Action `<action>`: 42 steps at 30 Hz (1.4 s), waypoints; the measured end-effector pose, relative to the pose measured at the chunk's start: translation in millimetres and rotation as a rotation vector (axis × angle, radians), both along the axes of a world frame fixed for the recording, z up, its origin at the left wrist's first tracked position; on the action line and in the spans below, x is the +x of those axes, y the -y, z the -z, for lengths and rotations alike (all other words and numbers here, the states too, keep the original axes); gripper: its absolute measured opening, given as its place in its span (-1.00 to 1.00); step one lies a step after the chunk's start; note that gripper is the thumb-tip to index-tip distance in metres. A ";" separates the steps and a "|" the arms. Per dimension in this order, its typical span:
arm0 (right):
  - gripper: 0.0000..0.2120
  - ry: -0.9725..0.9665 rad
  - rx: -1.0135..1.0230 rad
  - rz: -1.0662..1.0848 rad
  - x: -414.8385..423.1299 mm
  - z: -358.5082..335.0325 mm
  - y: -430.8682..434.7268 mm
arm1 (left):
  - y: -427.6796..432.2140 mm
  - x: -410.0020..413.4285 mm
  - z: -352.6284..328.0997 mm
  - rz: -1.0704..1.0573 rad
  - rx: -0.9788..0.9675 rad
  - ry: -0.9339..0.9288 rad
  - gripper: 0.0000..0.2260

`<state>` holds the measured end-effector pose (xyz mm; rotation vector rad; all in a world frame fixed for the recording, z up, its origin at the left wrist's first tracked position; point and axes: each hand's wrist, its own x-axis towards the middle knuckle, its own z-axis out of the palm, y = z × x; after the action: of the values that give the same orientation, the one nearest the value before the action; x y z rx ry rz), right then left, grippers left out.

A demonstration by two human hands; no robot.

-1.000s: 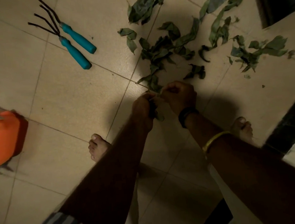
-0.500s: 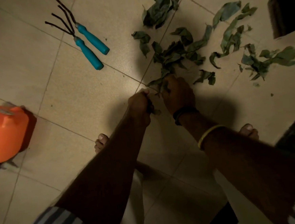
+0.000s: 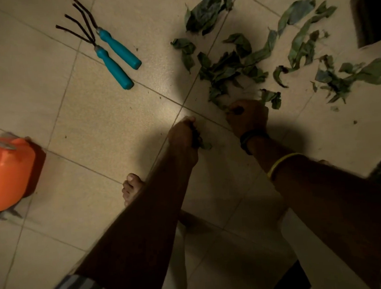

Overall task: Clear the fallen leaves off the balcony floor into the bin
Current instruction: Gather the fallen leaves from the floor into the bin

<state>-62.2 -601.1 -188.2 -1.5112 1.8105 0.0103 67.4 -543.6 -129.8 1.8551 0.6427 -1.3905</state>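
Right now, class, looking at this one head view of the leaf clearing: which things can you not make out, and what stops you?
- Left hand: its grip on a bunch of leaves faces away; how many it holds is hidden.
- Right hand: fingertips curl under among the floor leaves; the exact hold is shadowed.
- Dark container: cut by the right edge and blurred; whether it is the bin is unclear.
- Orange object: cut by the left edge.
- Right foot: hidden behind the forearm.

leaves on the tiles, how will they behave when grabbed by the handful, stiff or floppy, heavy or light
The leaves look curled and crumpled, so they probably bend and crush rather than stay stiff. They lie thin and loose on the floor tiles, so likely very light and apt to scatter. Bits poke out below the left hand, so a handful may shed pieces.
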 end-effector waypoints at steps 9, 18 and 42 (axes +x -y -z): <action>-0.90 0.312 -0.228 -0.257 11.1 -73.7 0.0 | 43.2 -27.0 -40.7 0.229 -0.146 -0.075 -0.69; -0.77 0.336 -0.072 -0.334 -12.1 -98.4 5.0 | 58.1 -48.4 -40.0 0.163 -0.061 -0.170 -0.61; -0.85 0.182 -0.101 0.173 -77.5 -41.7 28.0 | 72.4 -77.8 3.0 0.215 -0.072 -0.087 -0.77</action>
<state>-139.7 -629.2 -146.4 -1.3713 1.8094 -0.2977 -10.4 -616.0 -132.8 1.8569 0.4390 -1.6191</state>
